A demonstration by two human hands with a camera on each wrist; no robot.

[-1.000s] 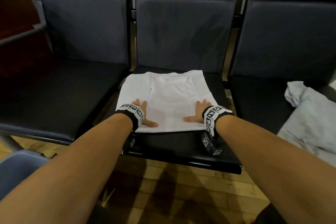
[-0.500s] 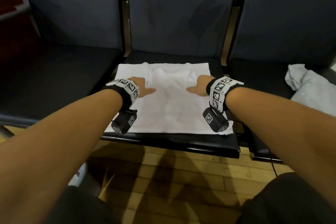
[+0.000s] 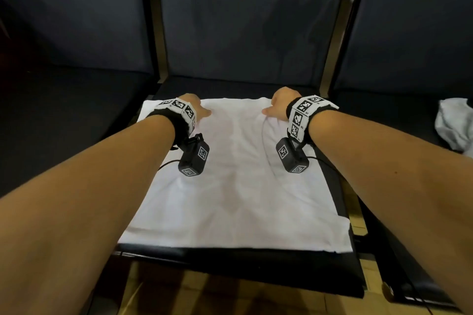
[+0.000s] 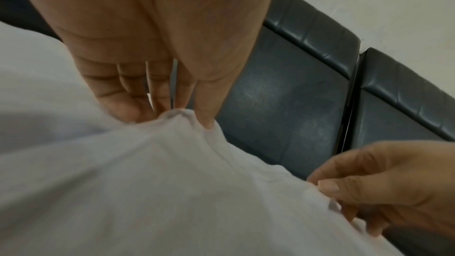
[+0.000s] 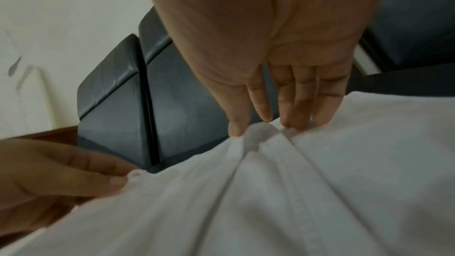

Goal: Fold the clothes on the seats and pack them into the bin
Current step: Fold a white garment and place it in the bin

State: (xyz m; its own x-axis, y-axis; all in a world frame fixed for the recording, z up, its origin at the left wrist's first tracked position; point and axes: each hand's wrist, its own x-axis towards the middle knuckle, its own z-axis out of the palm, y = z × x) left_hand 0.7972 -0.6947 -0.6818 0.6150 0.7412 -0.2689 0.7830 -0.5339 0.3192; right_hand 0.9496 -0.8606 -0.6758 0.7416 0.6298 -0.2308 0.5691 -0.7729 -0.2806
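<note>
Hands, left (image 3: 197, 107) and right (image 3: 279, 103), each grip pinching white shirt's (image 3: 235, 186) far edge.

A row of dark padded seats (image 3: 256, 273) stands on a wooden floor (image 3: 194, 299). A white garment (image 3: 235, 186) lies spread flat across the middle seat, reaching its front edge. A second, crumpled pale garment (image 3: 453, 125) lies on the right-hand seat.

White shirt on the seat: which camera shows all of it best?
The head view: the whole shirt lies spread on the seat. Both wrist views show only its far edge, pinched by the left hand and right hand.
</note>
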